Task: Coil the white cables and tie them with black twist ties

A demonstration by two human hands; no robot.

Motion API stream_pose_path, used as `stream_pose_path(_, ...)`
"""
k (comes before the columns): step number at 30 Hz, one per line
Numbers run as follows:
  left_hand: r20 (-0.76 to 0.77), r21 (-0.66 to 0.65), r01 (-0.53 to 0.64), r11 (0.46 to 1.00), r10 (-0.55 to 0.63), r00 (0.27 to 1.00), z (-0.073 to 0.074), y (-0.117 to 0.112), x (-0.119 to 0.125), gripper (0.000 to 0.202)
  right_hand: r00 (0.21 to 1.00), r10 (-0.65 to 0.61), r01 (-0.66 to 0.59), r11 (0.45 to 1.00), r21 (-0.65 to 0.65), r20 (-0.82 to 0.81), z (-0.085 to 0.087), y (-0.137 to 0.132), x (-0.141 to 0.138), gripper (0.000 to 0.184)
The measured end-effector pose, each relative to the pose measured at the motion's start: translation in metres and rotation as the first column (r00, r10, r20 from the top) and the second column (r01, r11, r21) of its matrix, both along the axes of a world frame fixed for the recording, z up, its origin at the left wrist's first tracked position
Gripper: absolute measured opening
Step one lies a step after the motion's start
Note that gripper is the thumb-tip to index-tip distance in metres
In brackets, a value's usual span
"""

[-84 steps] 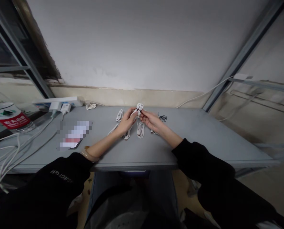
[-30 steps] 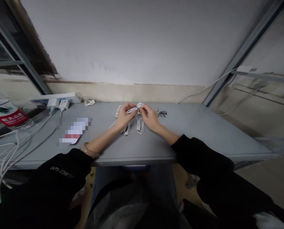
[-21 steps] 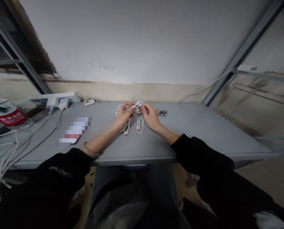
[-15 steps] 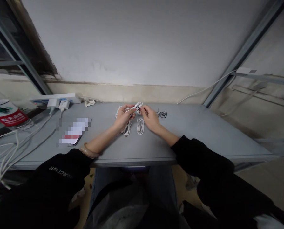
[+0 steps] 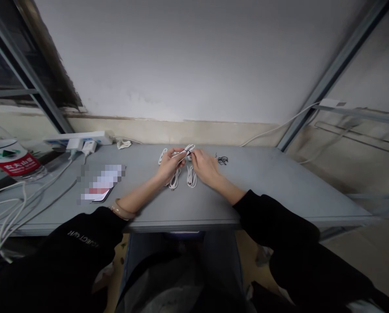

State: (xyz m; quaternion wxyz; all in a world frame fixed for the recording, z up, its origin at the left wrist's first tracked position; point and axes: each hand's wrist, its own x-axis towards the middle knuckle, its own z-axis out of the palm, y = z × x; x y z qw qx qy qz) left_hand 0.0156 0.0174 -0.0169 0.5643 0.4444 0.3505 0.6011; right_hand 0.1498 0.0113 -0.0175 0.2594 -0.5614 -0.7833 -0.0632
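Note:
A coiled white cable [image 5: 190,147] is pinched in my left hand [image 5: 168,167], its looped end sticking out past the fingertips. A thin black tie [image 5: 187,152] goes around the coil. My right hand [image 5: 206,167] is closed right beside the coil, its fingertips at the tie; the exact grip is partly hidden. Below my hands lie two more coiled white cables, one at the left [image 5: 174,180] and one at the right [image 5: 191,177]. Another white coil [image 5: 162,155] shows behind my left hand. Several loose black ties [image 5: 223,161] lie right of my right hand.
A phone [image 5: 105,184] with a blurred screen lies at the left of the grey desk [image 5: 279,182]. Behind it is a white power strip [image 5: 99,137] with plugged-in chargers. A large bottle [image 5: 15,161] and loose white cables [image 5: 10,213] are at far left. Crumpled tissue [image 5: 124,144] lies near the wall.
My right hand has turned and its fingers have drawn in closer to the tie on the coil. My left hand keeps its hold. The view has shifted slightly.

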Motion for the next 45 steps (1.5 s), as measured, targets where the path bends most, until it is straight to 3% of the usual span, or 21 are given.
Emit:
stream_pose_path(10,-0.118,0.061,0.06,0.996,-0.052,0.992,-0.003,0.001,-0.003,0.026,0.939,0.131,-0.114,0.991,0.072,-0.317,-0.011,0.01,0.006,0.023)
stream_pose_path(19,-0.332,0.218,0.034,0.975,0.042,0.942,-0.009,0.006,-0.005,0.015,0.825,0.288,-0.232,0.957,0.172,-0.487,-0.018,0.019,0.006,0.014)
stream_pose_path(26,-0.478,0.417,0.037,0.908,0.185,0.858,-0.021,0.015,-0.009,0.014,0.782,0.358,-0.293,0.934,0.207,-0.51,-0.022,0.027,0.006,0.004)
stream_pose_path(34,-0.481,0.42,-0.009,0.908,0.23,0.846,-0.019,0.012,-0.007,0.011,0.812,0.361,-0.291,0.932,0.217,-0.459,-0.022,0.025,0.005,0.007)
stream_pose_path(40,-0.459,0.422,-0.028,0.906,0.24,0.855,-0.017,0.011,-0.006,0.014,0.711,0.356,-0.314,0.932,0.179,-0.606,-0.025,0.025,0.002,0.023)
stream_pose_path(45,-0.441,0.315,-0.044,0.948,0.187,0.878,-0.018,0.013,-0.005,0.005,0.712,0.415,-0.349,0.909,0.227,-0.567,-0.023,0.024,0.002,0.015)
